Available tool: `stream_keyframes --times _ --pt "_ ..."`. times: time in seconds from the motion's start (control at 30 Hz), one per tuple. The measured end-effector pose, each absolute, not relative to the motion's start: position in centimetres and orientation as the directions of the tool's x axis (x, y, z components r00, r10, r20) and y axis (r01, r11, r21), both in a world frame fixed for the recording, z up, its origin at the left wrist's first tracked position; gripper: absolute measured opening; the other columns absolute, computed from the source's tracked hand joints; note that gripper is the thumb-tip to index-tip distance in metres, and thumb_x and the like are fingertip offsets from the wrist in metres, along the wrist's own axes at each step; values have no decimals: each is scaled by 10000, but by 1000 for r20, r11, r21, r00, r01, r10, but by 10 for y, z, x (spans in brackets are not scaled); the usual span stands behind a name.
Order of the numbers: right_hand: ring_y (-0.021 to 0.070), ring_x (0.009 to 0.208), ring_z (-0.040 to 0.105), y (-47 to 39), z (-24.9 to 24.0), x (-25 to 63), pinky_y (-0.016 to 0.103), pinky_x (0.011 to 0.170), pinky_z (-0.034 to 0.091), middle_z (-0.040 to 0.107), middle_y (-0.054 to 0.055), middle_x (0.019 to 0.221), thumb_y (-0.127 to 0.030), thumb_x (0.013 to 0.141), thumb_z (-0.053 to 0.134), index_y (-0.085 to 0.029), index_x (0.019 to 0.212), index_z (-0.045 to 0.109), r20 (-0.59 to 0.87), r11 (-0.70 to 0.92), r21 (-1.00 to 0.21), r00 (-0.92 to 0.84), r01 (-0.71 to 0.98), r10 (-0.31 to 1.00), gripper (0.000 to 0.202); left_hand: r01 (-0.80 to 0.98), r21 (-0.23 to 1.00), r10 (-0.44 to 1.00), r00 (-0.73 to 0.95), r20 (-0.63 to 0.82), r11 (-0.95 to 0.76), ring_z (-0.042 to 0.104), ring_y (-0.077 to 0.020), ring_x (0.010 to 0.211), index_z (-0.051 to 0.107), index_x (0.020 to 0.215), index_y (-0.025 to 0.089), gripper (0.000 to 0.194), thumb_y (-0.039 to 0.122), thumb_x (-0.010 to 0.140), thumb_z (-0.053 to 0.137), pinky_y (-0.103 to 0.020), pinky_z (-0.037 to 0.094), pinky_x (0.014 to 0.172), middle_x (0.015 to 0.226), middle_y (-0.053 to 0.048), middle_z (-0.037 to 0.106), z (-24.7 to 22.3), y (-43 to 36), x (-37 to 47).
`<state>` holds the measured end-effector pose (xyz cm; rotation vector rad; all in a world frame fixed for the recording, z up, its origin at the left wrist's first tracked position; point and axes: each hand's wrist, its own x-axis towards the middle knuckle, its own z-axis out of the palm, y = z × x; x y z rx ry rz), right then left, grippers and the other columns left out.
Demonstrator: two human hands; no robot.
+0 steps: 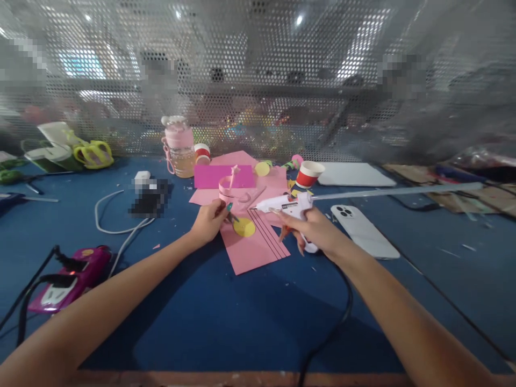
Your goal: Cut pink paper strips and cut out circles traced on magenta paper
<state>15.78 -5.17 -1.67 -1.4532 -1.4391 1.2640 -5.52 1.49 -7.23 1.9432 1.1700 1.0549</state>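
One glue gun (288, 206), two red-and-white cups (309, 176), two yellow discs (244, 227), one pink bottle (180, 145), one white phone (368, 235)

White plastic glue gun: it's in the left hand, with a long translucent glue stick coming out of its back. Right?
Wrong hand. The head view shows the white plastic glue gun in the right hand, not the left; the long translucent glue stick does come out of its back.
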Motion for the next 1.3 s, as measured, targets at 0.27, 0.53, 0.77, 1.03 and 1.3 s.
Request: stream_keyframes --times 0.27,0.53,0.77,1.03,1.3 --pt "99 319 439 -57 -10 145 242 356 389 469 -27 428 -417 738 462 -172 641 512 -79 -57 -931 -48 361 996 269 76 949 946 -90 313 -307 544 -62 453 426 622 174 187 148 803 464 -182 441 474 551 23 572 -24 28 -60" --pt "261 795 587 -29 -15 51 386 666 468 506 229 1054 -209 785 446 -60 1018 455 166 428 -310 -395 849 904 277 92 968 972 -6 237 -235 574 -73 467 536 603 142 205 133 803 497 -184 429 454 567 -25 630 63 15 -105" --pt "267 913 583 11 -34 -35 339 750 473 493 241 1063 -221 842 433 -18 1092 444 211 488 -197 -449 850 868 322 260 894 925 -5 380 -366 578 -93 507 551 619 132 177 148 795 538 -247 463 547 594 -24 619 95 -26 -115" --pt "279 956 555 33 -53 -56 349 762 470 499 232 1040 -408 807 537 -15 1090 448 222 475 -183 -434 861 873 493 256 917 951 106 289 -307 577 -87 467 523 624 133 208 109 822 465 -244 459 521 574 -22 606 91 -26 -107" --pt "307 1064 456 32 -61 -52 383 871 408 457 245 1088 -575 733 511 17 1065 480 307 501 -198 -432 843 848 680 236 919 946 156 285 -316 595 -91 501 516 606 131 211 125 814 484 -228 473 533 567 -17 608 89 -22 -104"
